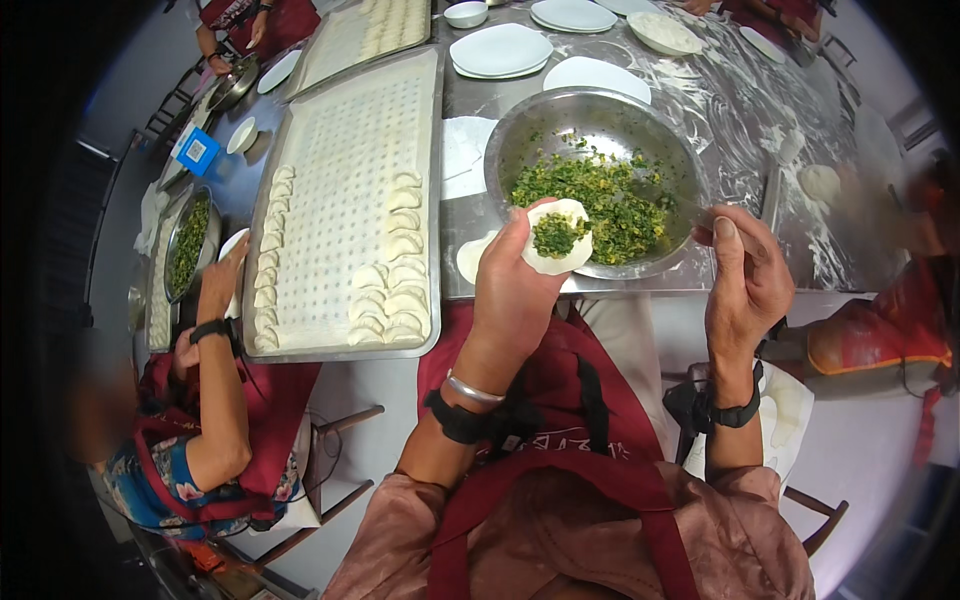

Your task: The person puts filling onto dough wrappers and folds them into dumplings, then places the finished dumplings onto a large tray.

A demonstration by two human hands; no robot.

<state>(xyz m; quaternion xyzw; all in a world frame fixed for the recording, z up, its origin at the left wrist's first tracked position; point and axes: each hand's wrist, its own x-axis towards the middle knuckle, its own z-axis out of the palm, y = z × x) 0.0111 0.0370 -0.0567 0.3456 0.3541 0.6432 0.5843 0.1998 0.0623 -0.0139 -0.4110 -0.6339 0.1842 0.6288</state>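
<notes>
My left hand (517, 285) holds a round dough wrapper (566, 262) flat on its fingers, with a mound of chopped green and yellow filling (553, 236) on it. Directly behind stands a wide steel mixing bowl (551, 127) with more of the same filling (600, 202). At the bowl's right rim, my right hand (750, 270) pinches the handle of a thin utensil, whose far end is hard to make out against the filling. Another piece of flat dough (472, 259) lies on the table, partly hidden by my left hand.
A perforated tray (337, 165) to the left bears rows of folded dumplings (405, 300). White plates (501, 51) and a bowl of flour (664, 34) stand behind on the floured steel table (727, 97). A co-worker's arm (221, 390) is at the left; another person sits right.
</notes>
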